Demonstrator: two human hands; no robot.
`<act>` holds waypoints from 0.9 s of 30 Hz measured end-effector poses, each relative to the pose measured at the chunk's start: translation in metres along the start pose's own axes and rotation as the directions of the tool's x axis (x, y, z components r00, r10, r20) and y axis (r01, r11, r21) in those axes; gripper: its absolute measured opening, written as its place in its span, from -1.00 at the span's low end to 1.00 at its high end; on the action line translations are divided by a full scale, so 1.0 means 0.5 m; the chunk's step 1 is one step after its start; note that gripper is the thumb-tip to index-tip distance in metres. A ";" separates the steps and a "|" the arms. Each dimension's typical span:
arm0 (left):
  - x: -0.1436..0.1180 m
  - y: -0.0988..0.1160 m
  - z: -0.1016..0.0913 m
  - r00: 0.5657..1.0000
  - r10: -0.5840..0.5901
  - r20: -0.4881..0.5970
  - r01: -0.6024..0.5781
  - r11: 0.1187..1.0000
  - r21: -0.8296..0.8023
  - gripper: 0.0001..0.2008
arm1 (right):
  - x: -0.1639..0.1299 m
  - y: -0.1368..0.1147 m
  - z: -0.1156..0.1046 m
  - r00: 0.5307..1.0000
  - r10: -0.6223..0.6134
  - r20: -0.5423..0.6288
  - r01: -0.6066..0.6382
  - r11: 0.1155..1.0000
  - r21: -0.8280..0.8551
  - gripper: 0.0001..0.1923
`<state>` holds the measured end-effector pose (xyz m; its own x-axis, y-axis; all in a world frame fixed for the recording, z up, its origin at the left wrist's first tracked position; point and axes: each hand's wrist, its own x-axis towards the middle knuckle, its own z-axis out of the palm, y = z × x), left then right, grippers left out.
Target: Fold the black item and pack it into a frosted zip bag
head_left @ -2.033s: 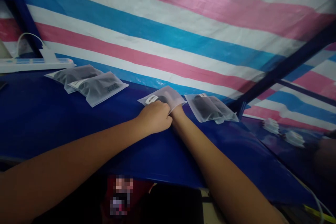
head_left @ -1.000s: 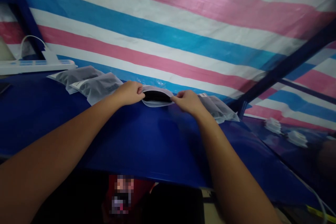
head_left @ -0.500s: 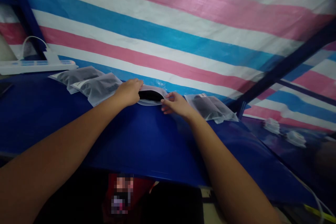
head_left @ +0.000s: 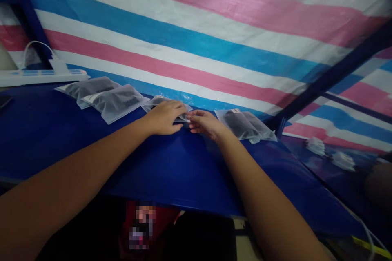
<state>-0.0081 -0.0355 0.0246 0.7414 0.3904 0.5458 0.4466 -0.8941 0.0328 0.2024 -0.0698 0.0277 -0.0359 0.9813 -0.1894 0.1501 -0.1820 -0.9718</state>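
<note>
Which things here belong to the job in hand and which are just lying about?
Job: middle bag, left hand over it, right hand at its edge; probably left bags, right bags.
Lying about, seemingly: power strip, white things.

No text is readable — bag labels (head_left: 92, 97) blur.

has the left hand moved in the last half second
Yes: against the white power strip, the left hand has shifted rightward, away from it, and slightly nearer the person.
</note>
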 end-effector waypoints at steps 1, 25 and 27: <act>0.002 0.006 0.007 1.000 0.017 0.007 -0.017 1.000 0.026 -0.71 | -0.002 -0.001 0.004 1.000 0.001 -0.003 -0.001 1.000 -0.008 -0.86; 0.010 0.021 0.045 0.983 0.151 -0.107 -0.113 0.948 0.298 -0.77 | 0.007 0.006 0.050 0.995 -0.057 -0.079 0.070 0.982 0.175 -0.85; 0.011 0.019 0.044 0.984 0.152 -0.094 -0.117 0.944 0.310 -0.77 | 0.008 0.005 0.047 0.996 -0.060 -0.062 0.071 0.979 0.189 -0.85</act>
<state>0.0112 -0.0370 0.0093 0.7505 0.2273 0.6205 0.4902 -0.8212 -0.2921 0.1794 -0.0680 0.0212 0.0161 0.9925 -0.1214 -0.0421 -0.1206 -0.9918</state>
